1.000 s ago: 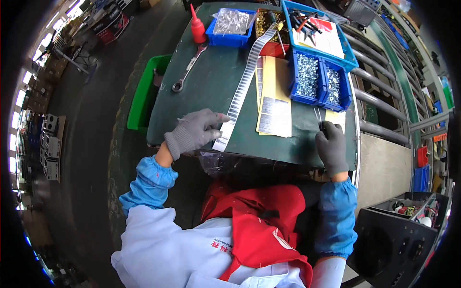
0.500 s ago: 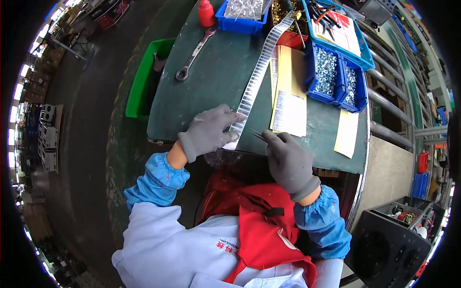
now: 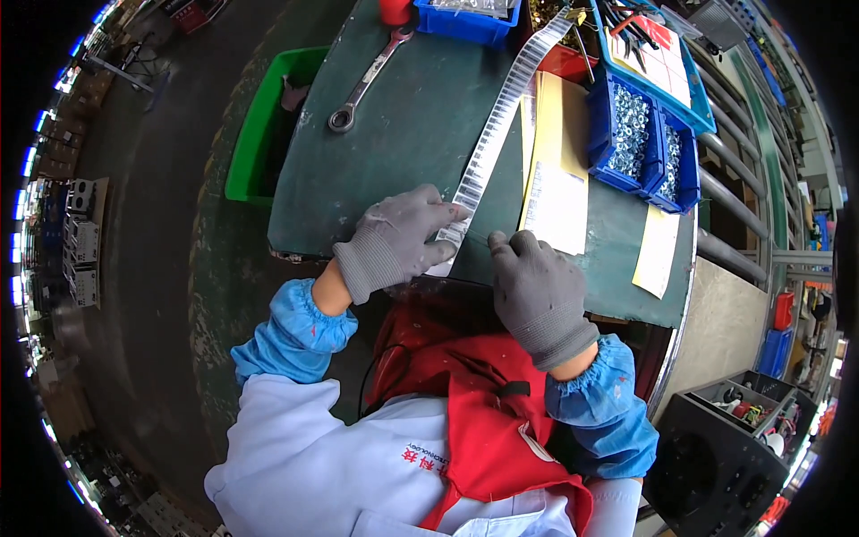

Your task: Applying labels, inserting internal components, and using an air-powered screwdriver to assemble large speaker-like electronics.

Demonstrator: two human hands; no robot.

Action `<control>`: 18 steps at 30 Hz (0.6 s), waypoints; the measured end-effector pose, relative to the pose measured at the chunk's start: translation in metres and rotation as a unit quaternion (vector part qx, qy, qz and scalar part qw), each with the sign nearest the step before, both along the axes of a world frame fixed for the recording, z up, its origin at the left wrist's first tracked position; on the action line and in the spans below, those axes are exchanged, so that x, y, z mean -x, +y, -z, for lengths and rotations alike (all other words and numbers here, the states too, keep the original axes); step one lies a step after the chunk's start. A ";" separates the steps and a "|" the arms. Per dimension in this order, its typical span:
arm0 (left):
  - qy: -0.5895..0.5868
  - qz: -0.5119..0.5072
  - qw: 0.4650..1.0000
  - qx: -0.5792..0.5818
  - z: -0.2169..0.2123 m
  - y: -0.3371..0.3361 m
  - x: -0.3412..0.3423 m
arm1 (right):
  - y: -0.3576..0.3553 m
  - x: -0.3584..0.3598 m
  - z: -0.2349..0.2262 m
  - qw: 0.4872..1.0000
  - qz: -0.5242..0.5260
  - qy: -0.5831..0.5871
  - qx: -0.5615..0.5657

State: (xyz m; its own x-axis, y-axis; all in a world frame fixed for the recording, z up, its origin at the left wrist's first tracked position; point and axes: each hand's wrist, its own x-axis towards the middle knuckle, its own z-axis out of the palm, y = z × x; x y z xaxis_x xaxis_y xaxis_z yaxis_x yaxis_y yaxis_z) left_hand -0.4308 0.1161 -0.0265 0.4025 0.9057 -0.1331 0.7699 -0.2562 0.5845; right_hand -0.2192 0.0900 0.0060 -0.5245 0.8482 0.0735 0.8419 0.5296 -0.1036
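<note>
Seemingly partway used, the strip lies along the table, its near tip bare, marked cells remaining beyond; left hand rests on it, thumb and forefinger parted; right hand apparently pinches thin tweezers.

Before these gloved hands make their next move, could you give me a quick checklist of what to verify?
1. Left hand at the pale strip's near end: ok.
2. Thin tool at the right hand touching the strip: cannot tell; too faint.
3. Wrench clear of the strip: ok.
4. Strip clear of the red bin: not ok; its far end overlaps it.
</note>
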 end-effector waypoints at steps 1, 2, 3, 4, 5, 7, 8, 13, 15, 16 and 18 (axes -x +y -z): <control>-0.006 0.002 1.000 -0.002 0.000 0.000 0.000 | 0.000 0.001 -0.001 1.000 -0.003 -0.014 -0.004; -0.012 0.005 1.000 -0.005 0.001 0.000 0.000 | 0.001 0.002 -0.002 1.000 -0.006 -0.028 -0.008; -0.012 0.004 1.000 -0.004 0.002 0.001 0.002 | 0.001 0.002 -0.001 1.000 -0.006 -0.028 -0.007; -0.036 0.011 0.999 -0.009 0.003 0.002 0.005 | 0.002 0.002 0.000 0.999 -0.013 -0.028 -0.021; -0.060 0.017 0.998 -0.014 0.005 0.004 0.007 | 0.003 0.002 0.001 0.999 -0.020 -0.028 -0.034; -0.078 0.027 0.996 -0.023 0.009 0.007 0.012 | 0.003 0.002 0.000 0.999 -0.021 -0.033 -0.033; -0.097 0.036 0.994 -0.033 0.010 0.008 0.014 | 0.003 0.003 0.000 0.998 -0.021 -0.039 -0.033; -0.091 0.034 0.995 -0.028 0.007 0.008 0.012 | 0.002 0.002 -0.001 0.999 -0.012 -0.038 -0.018; -0.087 0.033 0.995 -0.027 0.006 0.008 0.010 | 0.002 0.001 -0.001 0.999 -0.008 -0.039 -0.013; -0.087 0.030 0.996 -0.022 0.005 0.009 0.008 | 0.002 -0.001 0.000 0.999 -0.007 -0.034 -0.011; -0.088 0.026 0.996 -0.017 0.006 0.009 0.009 | 0.002 -0.001 0.000 0.999 -0.007 -0.031 -0.010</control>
State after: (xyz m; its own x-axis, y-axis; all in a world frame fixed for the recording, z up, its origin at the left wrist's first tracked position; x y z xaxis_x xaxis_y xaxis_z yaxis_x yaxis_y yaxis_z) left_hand -0.4399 0.1248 -0.0325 0.4636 0.8857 -0.0257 0.6415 -0.3155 0.6992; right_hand -0.2180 0.0921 0.0056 -0.5401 0.8397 0.0568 0.8390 0.5425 -0.0417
